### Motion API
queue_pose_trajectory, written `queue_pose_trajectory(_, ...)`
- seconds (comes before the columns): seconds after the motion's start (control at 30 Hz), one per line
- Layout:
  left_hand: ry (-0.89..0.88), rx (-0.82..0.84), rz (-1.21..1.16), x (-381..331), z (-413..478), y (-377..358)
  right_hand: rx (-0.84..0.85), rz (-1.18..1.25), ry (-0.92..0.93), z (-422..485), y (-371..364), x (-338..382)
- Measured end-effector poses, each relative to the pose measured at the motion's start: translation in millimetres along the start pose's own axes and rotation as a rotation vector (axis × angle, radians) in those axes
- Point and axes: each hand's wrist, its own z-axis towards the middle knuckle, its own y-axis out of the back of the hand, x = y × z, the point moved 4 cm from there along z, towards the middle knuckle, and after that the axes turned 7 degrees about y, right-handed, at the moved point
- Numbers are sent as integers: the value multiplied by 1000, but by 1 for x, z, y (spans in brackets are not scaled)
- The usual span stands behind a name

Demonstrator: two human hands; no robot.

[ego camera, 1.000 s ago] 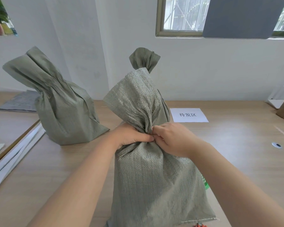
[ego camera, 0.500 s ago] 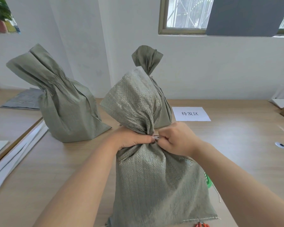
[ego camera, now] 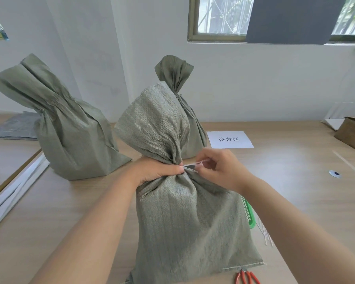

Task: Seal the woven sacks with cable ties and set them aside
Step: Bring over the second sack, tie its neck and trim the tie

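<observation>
A grey-green woven sack (ego camera: 184,222) stands upright on the table in front of me, its top gathered into a neck. My left hand (ego camera: 156,171) grips that neck from the left. A white cable tie (ego camera: 191,164) runs out of the neck to the right, and my right hand (ego camera: 219,171) pinches its end a little away from the sack. A second sack (ego camera: 180,78) with a tied neck stands right behind the front one. A third sack (ego camera: 70,140), its neck bunched, stands at the left.
A white paper label (ego camera: 230,139) lies on the table behind the sacks. A green basket (ego camera: 249,212) and loose white cable ties (ego camera: 266,232) lie to the right of the front sack. Red-handled cutters (ego camera: 246,277) rest at the front edge. A cardboard box (ego camera: 353,132) sits at the far right.
My right hand has moved to the right, away from the neck, drawing the white cable tie out into view. My left hand keeps its grip on the neck.
</observation>
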Motion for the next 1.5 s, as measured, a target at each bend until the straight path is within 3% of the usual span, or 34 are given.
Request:
queue_pose_trajectory(0.43, -29, 74, -74, -3, 16, -3, -351, 124, -468, -85, 15, -44)
queue_pose_trajectory(0.63, -63, 89, -130, -4, 21, -5, -413, 61, -697, -140, 2, -68)
queue_pose_trajectory(0.8, -67, 103, -106, -3, 21, -5, -254, 62, -939, -200, -43, -87)
queue_pose_trajectory(1.1, -84, 107, -104, 4, 22, -6, 23, -19, -1211, -284, -110, -99)
queue_pose_trajectory(1.3, -130, 100, -95, 5, 21, -7, 124, -70, -1293, -325, -137, -109)
queue_pose_trajectory(1.5, -156, 75, -92, 3, 17, -8, 248, -134, -1261, -343, -165, -115)
